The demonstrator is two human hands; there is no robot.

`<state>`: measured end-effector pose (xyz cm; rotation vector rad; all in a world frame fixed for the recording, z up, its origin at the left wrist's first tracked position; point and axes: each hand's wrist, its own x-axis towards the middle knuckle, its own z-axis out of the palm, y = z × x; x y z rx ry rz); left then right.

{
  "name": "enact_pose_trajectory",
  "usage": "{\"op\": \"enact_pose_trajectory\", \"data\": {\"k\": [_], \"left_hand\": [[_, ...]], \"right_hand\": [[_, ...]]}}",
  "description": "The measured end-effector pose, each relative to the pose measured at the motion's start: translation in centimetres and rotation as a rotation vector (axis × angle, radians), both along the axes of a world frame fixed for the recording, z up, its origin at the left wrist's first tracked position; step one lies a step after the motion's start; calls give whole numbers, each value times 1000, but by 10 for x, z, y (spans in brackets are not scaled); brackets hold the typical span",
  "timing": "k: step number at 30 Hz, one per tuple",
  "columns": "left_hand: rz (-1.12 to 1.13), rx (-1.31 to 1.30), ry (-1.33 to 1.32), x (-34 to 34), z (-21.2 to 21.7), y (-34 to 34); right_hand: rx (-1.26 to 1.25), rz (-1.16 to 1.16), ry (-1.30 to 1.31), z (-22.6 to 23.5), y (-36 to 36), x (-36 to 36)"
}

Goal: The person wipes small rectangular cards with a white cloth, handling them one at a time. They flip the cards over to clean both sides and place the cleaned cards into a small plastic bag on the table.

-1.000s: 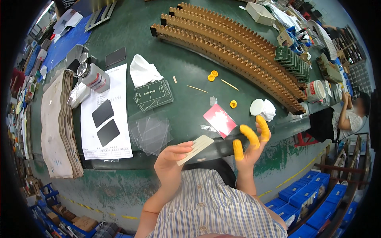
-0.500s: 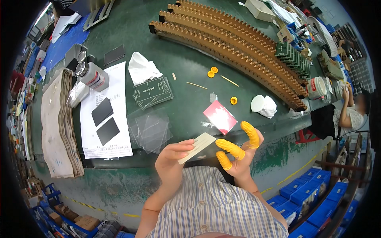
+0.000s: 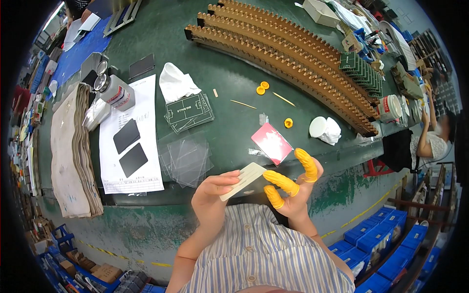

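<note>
Left hand (image 3: 209,198) just pinching the card (image 3: 243,182), right hand (image 3: 296,201) fingers spread beside it, so a bump could drop it.

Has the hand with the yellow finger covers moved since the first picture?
Yes: the right hand has moved left; two covered fingertips, earlier right of the red card, now appear below it in view.

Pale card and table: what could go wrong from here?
The pale card may slip: the left hand grips it by one side. The clear sheets lie loose near the edge of the table, so an arm could brush them off. The bottle seems to have its lid raised, so a knock might spill it onto the paper.
</note>
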<state>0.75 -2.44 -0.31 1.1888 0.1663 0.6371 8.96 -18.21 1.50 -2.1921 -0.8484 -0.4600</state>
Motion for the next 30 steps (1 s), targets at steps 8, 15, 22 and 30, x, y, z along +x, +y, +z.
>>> {"op": "enact_pose_trajectory", "data": {"k": [8, 15, 22, 30], "left_hand": [[-8, 8, 8, -1, -1, 0], [-10, 6, 11, -1, 1, 0], [-12, 18, 19, -1, 1, -1], [-33, -50, 31, -2, 3, -1]], "right_hand": [[20, -1, -40, 4, 4, 1], [10, 31, -43, 5, 5, -1], [1, 70, -17, 7, 6, -3], [4, 118, -4, 9, 8, -3]]}}
